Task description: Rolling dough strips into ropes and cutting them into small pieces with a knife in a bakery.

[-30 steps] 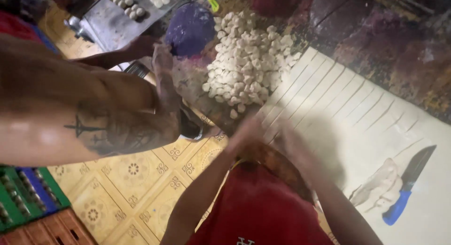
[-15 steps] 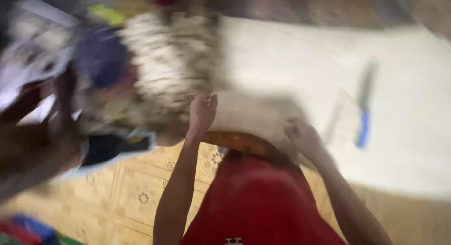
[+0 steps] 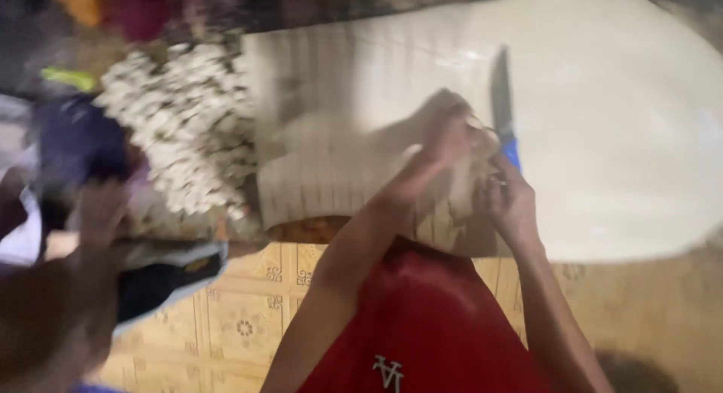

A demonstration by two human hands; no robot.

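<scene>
Head view, looking steeply down: nearest the camera is the person's red shirt [image 3: 422, 325], filling the lower middle of the picture, with patterned yellow floor tiles [image 3: 241, 325] to its left and a plainer tan floor to its right. Both bare forearms rise from the shirt toward a pale, flour-dusted work surface [image 3: 617, 137].

The left hand [image 3: 440, 141] lies over the near part of that surface, fingers bent and pressed onto a small pale lump of dough [image 3: 471, 163]. The right hand [image 3: 512, 201] meets it from the other side, fingers curled in against the same lump, so that the dough sits between the two hands, at the near edge of the surface. Motion blur hides how tightly either hand closes on it; both are touching it with fingers partly curled.

Just beyond the right hand lies a knife [image 3: 502, 107] with a dark blade and a blue handle, flat on the surface, its handle end close to the fingers and its blade pointing away from the person.

To the left of the hands the surface is scored with parallel lines [image 3: 316, 182]. Farther left, a heap of small white dough pieces [image 3: 177, 137] is piled beside the surface.

At the lower left edge another person's arm and hand [image 3: 98, 212] reach in near a dark blue object [image 3: 75, 144], both badly blurred.
</scene>
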